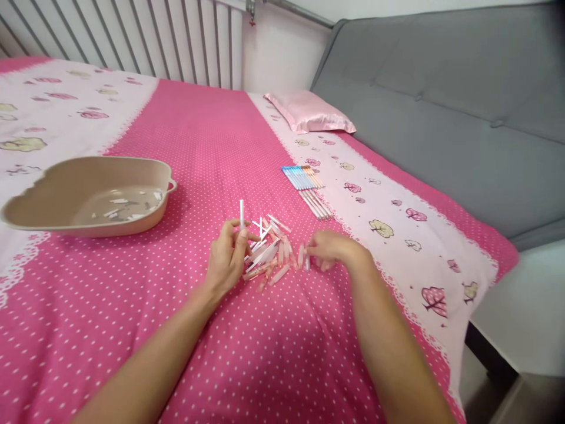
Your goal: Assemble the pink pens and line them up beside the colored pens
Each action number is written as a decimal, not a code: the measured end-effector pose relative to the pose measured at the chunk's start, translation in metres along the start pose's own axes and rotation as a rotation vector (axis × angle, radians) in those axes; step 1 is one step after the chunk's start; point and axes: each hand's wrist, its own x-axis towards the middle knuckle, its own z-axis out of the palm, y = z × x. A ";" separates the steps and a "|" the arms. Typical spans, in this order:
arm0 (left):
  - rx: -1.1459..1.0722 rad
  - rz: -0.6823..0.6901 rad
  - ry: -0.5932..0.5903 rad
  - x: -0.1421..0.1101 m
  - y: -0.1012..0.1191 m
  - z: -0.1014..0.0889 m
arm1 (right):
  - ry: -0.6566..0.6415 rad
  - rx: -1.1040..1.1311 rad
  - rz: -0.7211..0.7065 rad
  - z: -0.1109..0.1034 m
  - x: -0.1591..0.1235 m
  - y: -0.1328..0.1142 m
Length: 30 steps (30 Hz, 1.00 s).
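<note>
My left hand (229,253) pinches a slim white tube (242,212) that stands upright between thumb and fingers. Right beside it lies a loose pile of pen parts (270,250), made up of white sticks and see-through pinkish pieces. On the pile's right side my right hand (329,248) is closed, its fingertips on a short pale tube (308,261). The hand partly hides that tube, and its exact kind is unclear. Beyond the right hand, pens with blue ends (293,175) and pens with brown ends (312,175) lie in a neat row, with pale slim sticks (315,204) below them.
A tan plastic basin (165,206) on the left holds small white and grey pieces. Pink dotted bedding (185,330) spreads under everything. A pink pillow (309,112) lies at the far side, near a grey padded backrest (432,112). White radiator slats (132,41) stand behind.
</note>
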 end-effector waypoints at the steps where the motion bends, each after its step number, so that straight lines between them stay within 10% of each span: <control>1: 0.003 -0.001 0.001 0.000 0.000 0.000 | -0.045 0.028 -0.001 0.003 0.005 0.000; 15: 0.021 0.014 0.011 0.000 0.001 0.001 | 0.127 0.110 -0.248 0.023 0.029 -0.002; 30: -0.001 0.002 0.033 0.002 -0.001 -0.002 | 0.325 -0.160 -0.188 0.012 -0.011 -0.029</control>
